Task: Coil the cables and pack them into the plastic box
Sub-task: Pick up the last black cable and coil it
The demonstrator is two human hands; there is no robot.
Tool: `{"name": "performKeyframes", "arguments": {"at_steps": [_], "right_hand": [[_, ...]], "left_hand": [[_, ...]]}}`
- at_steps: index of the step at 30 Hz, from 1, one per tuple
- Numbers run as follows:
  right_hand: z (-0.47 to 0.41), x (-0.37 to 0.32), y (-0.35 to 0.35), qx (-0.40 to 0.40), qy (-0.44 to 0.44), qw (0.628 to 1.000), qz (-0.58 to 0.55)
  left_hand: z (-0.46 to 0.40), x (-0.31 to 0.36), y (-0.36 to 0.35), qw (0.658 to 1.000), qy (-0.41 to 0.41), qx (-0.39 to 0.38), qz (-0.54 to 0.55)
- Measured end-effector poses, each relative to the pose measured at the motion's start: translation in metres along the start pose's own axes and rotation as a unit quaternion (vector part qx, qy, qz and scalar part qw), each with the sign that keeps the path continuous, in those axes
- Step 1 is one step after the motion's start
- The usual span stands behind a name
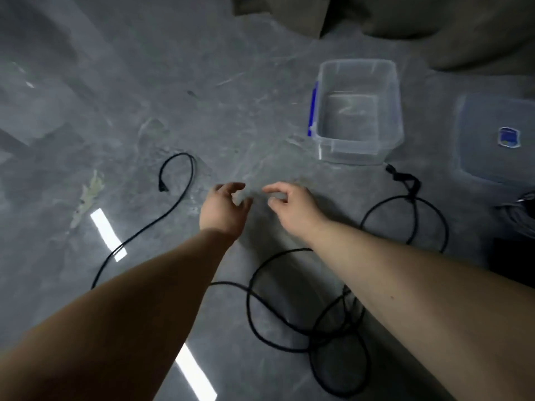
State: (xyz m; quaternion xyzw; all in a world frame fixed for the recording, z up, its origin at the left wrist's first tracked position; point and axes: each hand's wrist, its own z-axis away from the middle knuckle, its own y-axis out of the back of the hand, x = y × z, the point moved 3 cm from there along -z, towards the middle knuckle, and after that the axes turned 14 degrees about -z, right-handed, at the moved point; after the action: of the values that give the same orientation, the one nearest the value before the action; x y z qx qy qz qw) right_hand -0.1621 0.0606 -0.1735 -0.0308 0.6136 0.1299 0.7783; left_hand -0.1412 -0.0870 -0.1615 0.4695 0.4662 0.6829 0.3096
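Step in hand, as judged: coiling has not begun. No cable is held, and the box holds nothing visible.

At 9 o'clock, a thin black power cable [176, 198] lies loose on the floor. Its plug end curls in a hook; the run passes beneath the left forearm toward 6 o'clock, where it joins a slack tangle of loops.

At centre, the left hand [224, 208] hovers with fingers loosely curled and holds nothing. Just beside it, the right hand [292, 205] is in the same state: relaxed, slightly curled, empty. Neither hand touches a cable.

At 3 o'clock, a second length of black cable forms a round loop [405, 221] with a knotted bunch and a plug near the box corner. Whether it is one cable with the tangle cannot be told.

At 1 o'clock stands the clear rectangular plastic box with a blue side handle [359, 151], open. Its translucent lid with a blue label [492, 157] lies flat at 3 o'clock, apart from it.

Next move, as judged: grasp one plug end, then draw the cable in even loops, freeing the tangle first.

Surface: polished grey marbled stone floor [144, 96], reflecting strip lights. At 12 o'clock, the dim base of upholstered furniture [289, 15]. A dark bundle at the right edge is unclear.
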Motion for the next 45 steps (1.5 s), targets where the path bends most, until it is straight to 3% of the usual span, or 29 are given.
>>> {"name": "performKeyframes", "arguments": {"at_steps": [4, 9, 20, 23, 25, 28, 32, 35, 39, 42, 45], "right_hand": [[-0.016, -0.001, -0.063, -0.023, 0.003, 1.0, 0.014], [-0.023, 0.006, -0.112, -0.027, -0.008, 0.999, 0.02], [-0.023, 0.012, -0.122, -0.02, -0.024, 0.999, 0.031], [-0.019, 0.003, -0.11, 0.009, -0.024, 1.0, 0.014], [-0.019, -0.003, -0.097, 0.034, -0.023, 0.999, 0.007], [-0.018, -0.013, -0.071, 0.076, -0.023, 0.997, 0.024], [-0.01, -0.032, -0.025, 0.128, -0.012, 0.992, 0.013], [0.008, -0.051, 0.023, 0.136, -0.007, 0.99, 0.036], [0.051, -0.1, 0.085, 0.113, 0.036, 0.99, 0.075], [0.086, -0.142, 0.124, 0.076, 0.073, 0.99, 0.095], [0.111, -0.173, 0.16, 0.076, 0.103, 0.99, 0.066]], "left_hand": [[-0.016, -0.08, 0.012, 0.994, 0.058, -0.009, -0.095], [-0.023, -0.139, 0.021, 0.987, 0.12, -0.048, -0.1], [-0.03, -0.138, 0.008, 0.982, 0.094, -0.074, -0.146], [-0.026, -0.112, 0.002, 0.998, 0.03, -0.042, -0.021], [-0.021, -0.088, 0.004, 0.995, 0.0, -0.035, 0.093], [-0.01, -0.049, 0.014, 0.985, -0.038, -0.048, 0.161], [-0.001, 0.002, 0.034, 0.981, -0.119, -0.062, 0.143], [0.003, 0.047, 0.061, 0.978, -0.174, -0.021, 0.112], [0.015, 0.112, 0.101, 0.969, -0.223, 0.032, 0.1], [0.029, 0.165, 0.119, 0.956, -0.281, 0.015, 0.084], [0.043, 0.208, 0.127, 0.955, -0.29, 0.003, 0.055]]}}
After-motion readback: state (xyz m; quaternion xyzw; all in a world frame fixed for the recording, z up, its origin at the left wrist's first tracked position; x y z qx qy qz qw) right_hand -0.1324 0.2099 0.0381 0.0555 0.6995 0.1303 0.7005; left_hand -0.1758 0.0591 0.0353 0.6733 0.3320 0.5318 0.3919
